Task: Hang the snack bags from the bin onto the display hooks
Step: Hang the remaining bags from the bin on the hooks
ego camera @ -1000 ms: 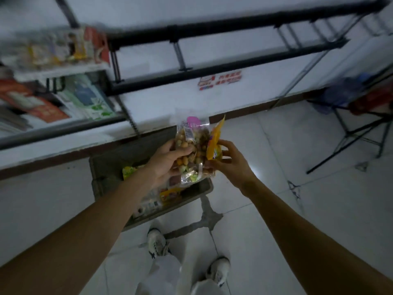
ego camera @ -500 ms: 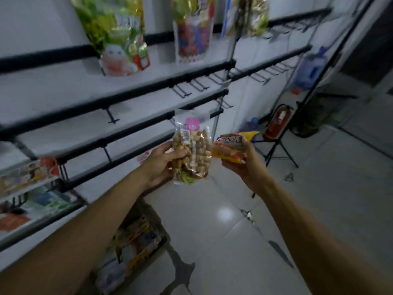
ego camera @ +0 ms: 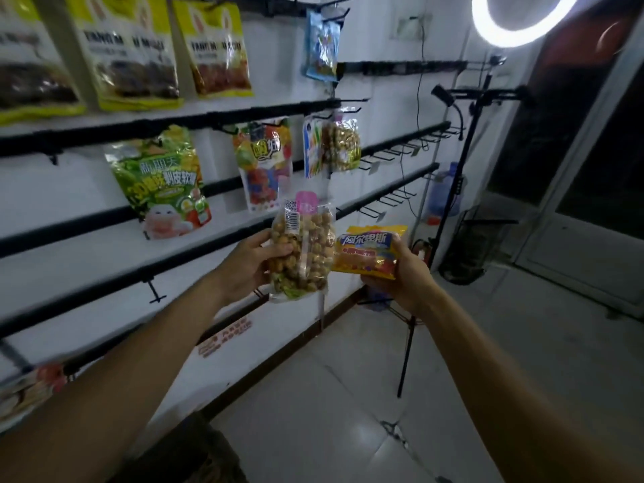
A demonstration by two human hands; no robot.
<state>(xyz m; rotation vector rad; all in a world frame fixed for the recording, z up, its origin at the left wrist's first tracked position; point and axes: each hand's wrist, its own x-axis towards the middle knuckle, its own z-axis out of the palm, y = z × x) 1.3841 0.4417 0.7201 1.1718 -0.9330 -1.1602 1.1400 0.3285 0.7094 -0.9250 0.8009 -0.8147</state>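
Note:
My left hand (ego camera: 249,266) grips a clear bag of round golden snacks (ego camera: 305,249) with a pink header, held upright in front of the display rack. My right hand (ego camera: 400,273) holds a yellow snack bag (ego camera: 369,251) with blue lettering, just right of the clear bag. Bare black display hooks (ego camera: 390,200) stick out from the rails to the right, beyond both bags. A similar bag of golden snacks (ego camera: 339,142) hangs on a hook above. The bin (ego camera: 188,451) shows only as a dark corner at the bottom.
Several bags hang on the rack: a green one (ego camera: 163,183), a fruit-print one (ego camera: 265,165), yellow ones (ego camera: 216,50) on top. A ring light (ego camera: 522,19) on a black tripod stand (ego camera: 449,217) rises at the right. A water jug (ego camera: 446,193) and a dark basket (ego camera: 470,249) stand by the wall.
The view has swung up from the floor and bin to the rack. Both hands have risen with their bags toward the hook rails, and the yellow bag now faces me.

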